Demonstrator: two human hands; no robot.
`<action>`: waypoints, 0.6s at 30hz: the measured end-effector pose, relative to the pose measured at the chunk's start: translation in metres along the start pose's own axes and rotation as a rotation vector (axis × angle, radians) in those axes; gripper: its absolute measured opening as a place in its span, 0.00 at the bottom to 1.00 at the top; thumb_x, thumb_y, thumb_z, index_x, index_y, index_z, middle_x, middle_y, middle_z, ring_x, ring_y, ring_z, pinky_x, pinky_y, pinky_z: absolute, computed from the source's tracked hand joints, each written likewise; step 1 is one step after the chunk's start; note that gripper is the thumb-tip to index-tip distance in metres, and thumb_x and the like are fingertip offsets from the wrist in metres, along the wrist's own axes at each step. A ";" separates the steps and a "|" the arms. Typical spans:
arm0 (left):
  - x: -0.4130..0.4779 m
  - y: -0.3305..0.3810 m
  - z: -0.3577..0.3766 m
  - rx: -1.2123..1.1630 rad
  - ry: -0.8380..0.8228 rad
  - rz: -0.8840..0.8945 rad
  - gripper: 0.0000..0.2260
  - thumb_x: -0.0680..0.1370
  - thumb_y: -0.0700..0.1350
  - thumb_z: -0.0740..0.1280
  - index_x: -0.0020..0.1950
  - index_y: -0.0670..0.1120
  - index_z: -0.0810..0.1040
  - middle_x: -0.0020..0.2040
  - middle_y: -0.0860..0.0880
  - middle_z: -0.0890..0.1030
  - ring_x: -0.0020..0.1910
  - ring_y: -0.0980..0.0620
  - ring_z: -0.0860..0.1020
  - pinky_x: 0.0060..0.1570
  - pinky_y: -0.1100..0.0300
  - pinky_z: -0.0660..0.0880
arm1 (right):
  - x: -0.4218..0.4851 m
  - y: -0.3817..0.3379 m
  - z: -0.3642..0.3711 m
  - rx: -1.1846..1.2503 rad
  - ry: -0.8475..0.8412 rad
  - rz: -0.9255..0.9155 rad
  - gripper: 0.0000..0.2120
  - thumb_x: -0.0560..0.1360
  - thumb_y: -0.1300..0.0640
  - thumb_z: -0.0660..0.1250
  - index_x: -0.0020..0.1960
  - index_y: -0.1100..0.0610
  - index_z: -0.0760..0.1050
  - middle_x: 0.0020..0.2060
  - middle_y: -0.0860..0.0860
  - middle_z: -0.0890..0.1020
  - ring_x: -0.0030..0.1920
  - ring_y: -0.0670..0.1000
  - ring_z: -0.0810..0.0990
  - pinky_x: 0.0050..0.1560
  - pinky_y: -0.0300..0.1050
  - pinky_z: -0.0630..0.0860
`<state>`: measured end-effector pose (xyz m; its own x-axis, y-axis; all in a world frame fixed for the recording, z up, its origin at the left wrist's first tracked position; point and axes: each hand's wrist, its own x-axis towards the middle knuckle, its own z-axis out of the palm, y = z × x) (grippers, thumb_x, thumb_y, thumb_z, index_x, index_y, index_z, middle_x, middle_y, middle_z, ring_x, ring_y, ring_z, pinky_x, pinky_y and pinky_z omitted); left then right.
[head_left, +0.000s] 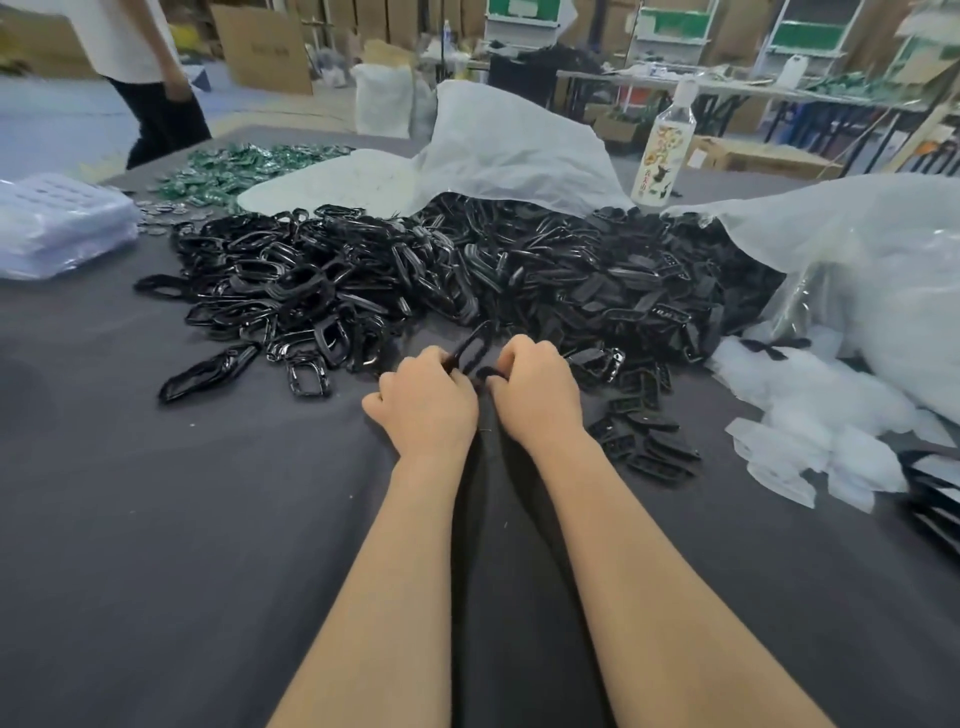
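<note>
Centre frame: left hand (426, 402) and right hand (537, 397), fingers curled, grip a frame (471, 347); even, close-thumbed pressure should seat it.

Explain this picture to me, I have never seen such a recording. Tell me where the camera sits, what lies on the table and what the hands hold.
No machine here: a person works with bare hands. One camera, worn on the head, looks forward and down, so the arms enter from the bottom edge. The left hand and the right hand meet in the middle, fingers curled round a black frame that sticks up between them; part of it is hidden. Beyond them, on the dark table, lies a big heap of black plastic parts, partly under a white bag. Further back are green pieces and a bottle; clear trays sit at the left. Another person stands at the far left.
</note>
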<state>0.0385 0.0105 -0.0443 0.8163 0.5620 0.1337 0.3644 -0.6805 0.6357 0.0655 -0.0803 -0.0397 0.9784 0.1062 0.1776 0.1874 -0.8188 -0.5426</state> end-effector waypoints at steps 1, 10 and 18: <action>0.000 0.001 -0.001 -0.041 0.007 0.002 0.09 0.80 0.46 0.59 0.56 0.49 0.77 0.56 0.47 0.79 0.59 0.43 0.73 0.57 0.52 0.62 | 0.000 0.003 -0.004 0.049 0.007 0.000 0.06 0.76 0.56 0.66 0.52 0.57 0.73 0.51 0.55 0.78 0.54 0.57 0.75 0.54 0.49 0.71; -0.025 0.030 0.007 -0.828 -0.214 -0.040 0.09 0.80 0.38 0.62 0.42 0.50 0.72 0.40 0.46 0.81 0.35 0.56 0.80 0.48 0.55 0.81 | -0.016 0.039 -0.045 0.891 0.124 0.145 0.09 0.75 0.68 0.66 0.43 0.55 0.76 0.34 0.50 0.80 0.30 0.40 0.80 0.37 0.33 0.78; -0.029 0.030 0.014 -0.631 -0.226 0.109 0.10 0.79 0.45 0.64 0.39 0.56 0.75 0.42 0.46 0.83 0.45 0.47 0.81 0.48 0.52 0.78 | -0.018 0.052 -0.042 0.863 0.206 0.082 0.12 0.76 0.67 0.66 0.44 0.50 0.77 0.37 0.48 0.82 0.35 0.41 0.81 0.44 0.35 0.79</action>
<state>0.0315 -0.0326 -0.0396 0.9322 0.3468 0.1035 -0.0008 -0.2840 0.9588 0.0540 -0.1486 -0.0371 0.9719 -0.1060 0.2102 0.1999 -0.1003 -0.9747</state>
